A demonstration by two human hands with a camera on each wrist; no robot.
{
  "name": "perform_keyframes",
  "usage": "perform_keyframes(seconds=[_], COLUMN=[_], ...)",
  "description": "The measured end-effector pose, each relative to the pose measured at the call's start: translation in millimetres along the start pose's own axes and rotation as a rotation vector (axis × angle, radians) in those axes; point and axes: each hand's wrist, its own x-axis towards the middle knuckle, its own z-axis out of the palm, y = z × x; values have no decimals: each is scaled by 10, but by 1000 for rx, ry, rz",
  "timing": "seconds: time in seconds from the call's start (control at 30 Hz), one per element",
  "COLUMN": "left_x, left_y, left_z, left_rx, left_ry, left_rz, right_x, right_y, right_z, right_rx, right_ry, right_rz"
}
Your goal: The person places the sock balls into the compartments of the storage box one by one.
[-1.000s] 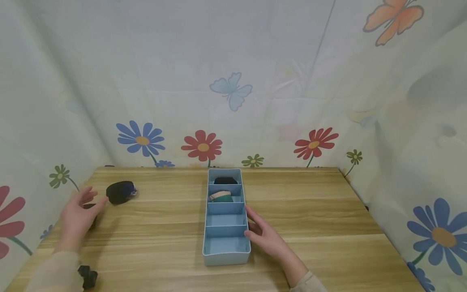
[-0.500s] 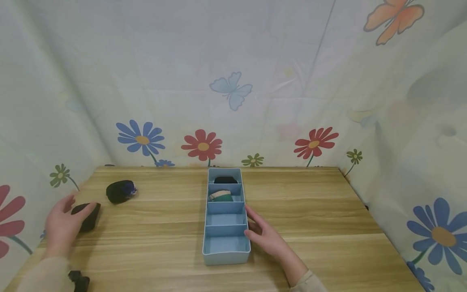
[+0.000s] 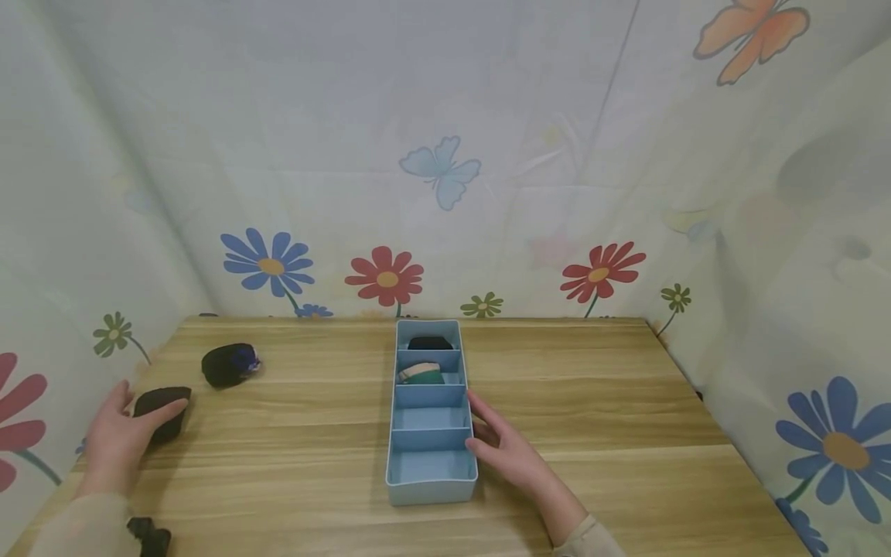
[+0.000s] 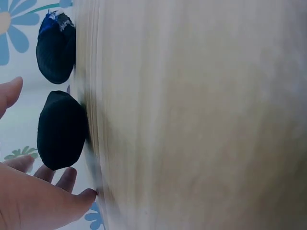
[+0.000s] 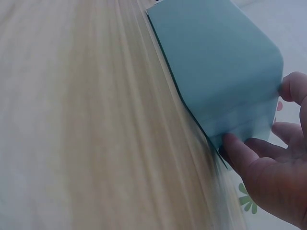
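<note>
At the table's left side, my left hand point(image 3: 117, 442) is spread around a black rolled-up cloth bundle point(image 3: 163, 398), which looks like a pair of socks. The thumb reaches along its near side, and the left wrist view shows the fingers apart around this bundle point(image 4: 61, 132). Just beyond lies another dark bundle point(image 3: 224, 366) with a blue and white patch. My right hand point(image 3: 517, 462) rests its fingertips against the right side of a light blue divided box point(image 3: 431, 493). A black bundle point(image 3: 430, 343) sits in the farthest compartment. A green and beige one point(image 3: 423, 377) occupies the second.
The wood-grain table point(image 3: 299, 464) meets a flower-printed curtain point(image 3: 334, 170) at the back and sides. A small black object point(image 3: 150, 535) shows beside the left sleeve. Low dividers split the box crosswise.
My left hand has moved left and slightly nearer, uncovering more of the black bundle it is spread around. The right hand and box stay put.
</note>
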Motion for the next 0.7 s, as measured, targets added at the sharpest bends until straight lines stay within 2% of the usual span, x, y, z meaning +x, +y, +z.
perform_keyframes(seconds=[0.47,0.7], left_x=[31,38], left_y=[-118,-141], left_z=[13,32], left_rx=[50,10], left_ry=[-116,-130], left_rz=[16,50], right_x=[12,12], right_y=[35,45], right_z=[0,-4], right_rx=[-18,-17], right_ry=[7,9], right_rz=[3,-2])
